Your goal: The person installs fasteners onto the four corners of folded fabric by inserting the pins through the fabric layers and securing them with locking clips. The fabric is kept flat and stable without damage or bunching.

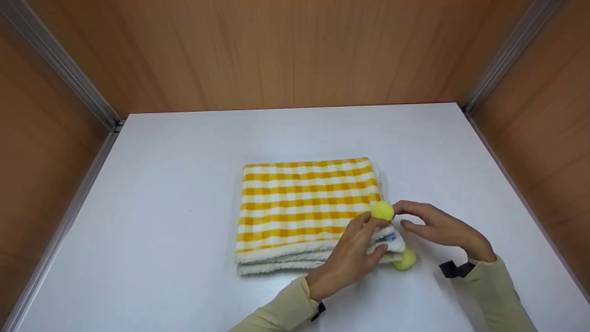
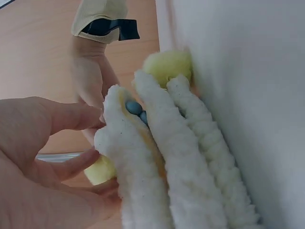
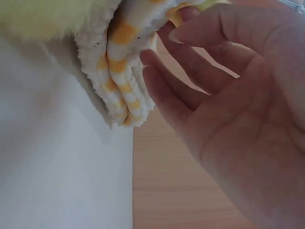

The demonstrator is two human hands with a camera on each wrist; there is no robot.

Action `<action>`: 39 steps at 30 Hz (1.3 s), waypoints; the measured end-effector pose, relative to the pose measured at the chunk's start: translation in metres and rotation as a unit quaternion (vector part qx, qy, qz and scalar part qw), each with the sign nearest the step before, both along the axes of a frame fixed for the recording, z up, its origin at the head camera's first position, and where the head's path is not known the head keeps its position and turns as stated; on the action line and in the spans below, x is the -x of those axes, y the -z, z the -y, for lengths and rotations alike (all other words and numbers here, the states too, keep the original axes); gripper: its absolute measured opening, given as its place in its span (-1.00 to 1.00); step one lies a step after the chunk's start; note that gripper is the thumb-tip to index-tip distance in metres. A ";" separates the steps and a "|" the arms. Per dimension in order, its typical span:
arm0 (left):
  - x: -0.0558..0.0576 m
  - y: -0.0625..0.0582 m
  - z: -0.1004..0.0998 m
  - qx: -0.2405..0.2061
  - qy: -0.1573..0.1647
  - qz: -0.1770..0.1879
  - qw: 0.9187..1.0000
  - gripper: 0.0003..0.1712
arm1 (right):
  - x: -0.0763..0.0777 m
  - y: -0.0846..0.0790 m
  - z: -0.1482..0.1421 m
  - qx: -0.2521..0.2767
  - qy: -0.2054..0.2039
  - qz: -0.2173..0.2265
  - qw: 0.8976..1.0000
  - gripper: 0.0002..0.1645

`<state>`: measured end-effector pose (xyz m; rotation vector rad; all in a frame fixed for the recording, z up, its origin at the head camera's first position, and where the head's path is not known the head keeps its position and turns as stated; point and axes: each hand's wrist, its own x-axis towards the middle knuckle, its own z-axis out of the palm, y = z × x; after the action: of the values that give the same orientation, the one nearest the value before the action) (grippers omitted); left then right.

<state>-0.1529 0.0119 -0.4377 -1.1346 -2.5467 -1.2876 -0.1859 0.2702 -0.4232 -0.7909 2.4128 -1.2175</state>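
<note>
A folded yellow-and-white checked blanket [image 1: 299, 203] with a white fleece lining lies on the table. One yellow pompom [image 1: 382, 211] sits on top near its right edge; another yellow pompom [image 1: 404, 259] hangs at the front right corner. My left hand [image 1: 350, 256] reaches over that corner, its fingers at the upper pompom and its thumb along the fleece edge. Beside the right edge is my right hand [image 1: 433, 226], loosely bent, with the index fingertip right at the upper pompom and the thumb apart. Small blue round bits [image 2: 134, 107] show between the fleece layers in the left wrist view.
The white table [image 1: 161, 193] is bounded by wood-grain panels at the back [image 1: 295, 55] and both sides, with metal rails at the corners. Each wrist carries a black strap [image 1: 454, 269] below a beige sleeve.
</note>
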 end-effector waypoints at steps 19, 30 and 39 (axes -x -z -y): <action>-0.030 0.011 -0.010 0.145 0.017 -0.288 0.947 -0.90 | -0.014 0.002 -0.009 0.066 -0.072 0.015 0.995 -0.66; 0.000 -0.007 0.016 0.006 -0.015 -0.135 0.991 -0.90 | -0.008 0.002 0.003 0.028 0.018 -0.030 0.999 -0.64; 0.055 -0.047 0.092 -0.038 -0.150 -0.073 0.985 -0.71 | 0.024 -0.007 -0.009 -0.018 0.115 -0.156 0.981 -0.70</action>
<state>-0.2078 -0.0805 -0.3907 -0.7623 -2.4227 -1.1683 -0.2097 0.2795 -0.4158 -0.7588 2.8396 -1.2035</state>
